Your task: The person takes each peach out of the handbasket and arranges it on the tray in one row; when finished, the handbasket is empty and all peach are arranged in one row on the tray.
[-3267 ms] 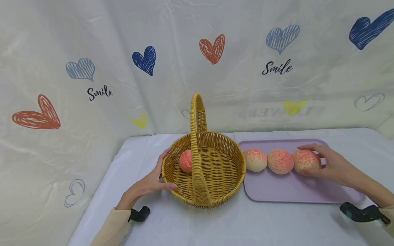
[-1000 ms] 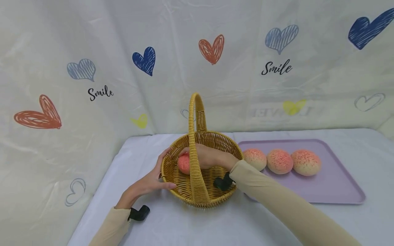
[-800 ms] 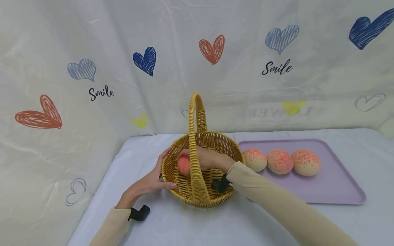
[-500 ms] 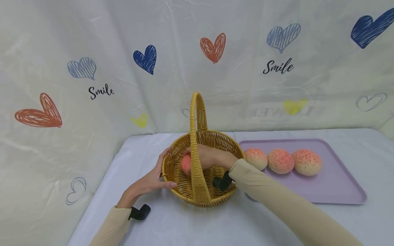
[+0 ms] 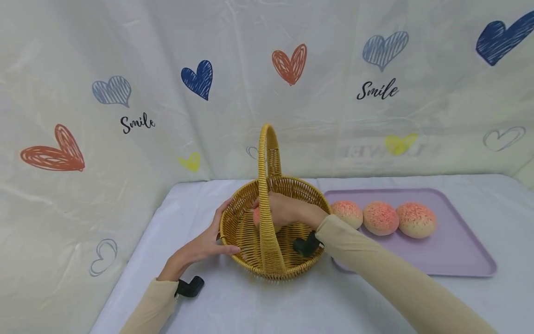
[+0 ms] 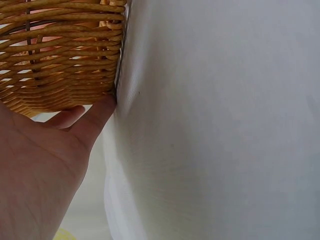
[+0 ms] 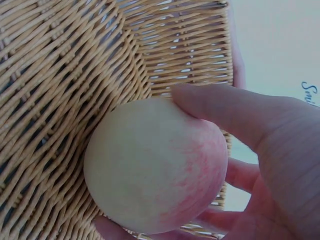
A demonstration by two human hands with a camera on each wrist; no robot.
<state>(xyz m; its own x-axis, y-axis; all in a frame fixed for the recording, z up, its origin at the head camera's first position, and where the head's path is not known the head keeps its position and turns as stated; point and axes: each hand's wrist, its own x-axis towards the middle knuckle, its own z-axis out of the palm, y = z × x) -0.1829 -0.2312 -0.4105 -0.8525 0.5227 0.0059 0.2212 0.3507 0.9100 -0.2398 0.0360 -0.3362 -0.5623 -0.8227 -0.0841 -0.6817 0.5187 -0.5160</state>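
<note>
In the head view a golden wicker basket (image 5: 248, 248) with a tall arched handle (image 5: 263, 162) stands left of the tray. My left hand (image 5: 202, 243) holds its left side, thumb at the front rim and fingers along the outer wall. The left wrist view has those fingers (image 6: 95, 120) against the weave, low by the cloth. My right hand (image 5: 285, 211) reaches inside the basket and grips a peach (image 7: 150, 170), cream with a pink-red blush. The thumb lies over one side and fingers pass behind it. From the head, the handle and hand hide most of this peach.
To the right, a lilac tray (image 5: 454, 250) bears a left peach (image 5: 348, 213), a middle peach (image 5: 380, 218) and a right peach (image 5: 416, 220) in a row. My right sleeve (image 5: 388, 273) crosses its near-left corner. Behind hangs a heart-printed curtain (image 5: 325, 116).
My right hand has left the right peach on the tray and gone into the basket. Lately it has shifted the basket's peach slightly rightward. My left hand stays at the basket.
</note>
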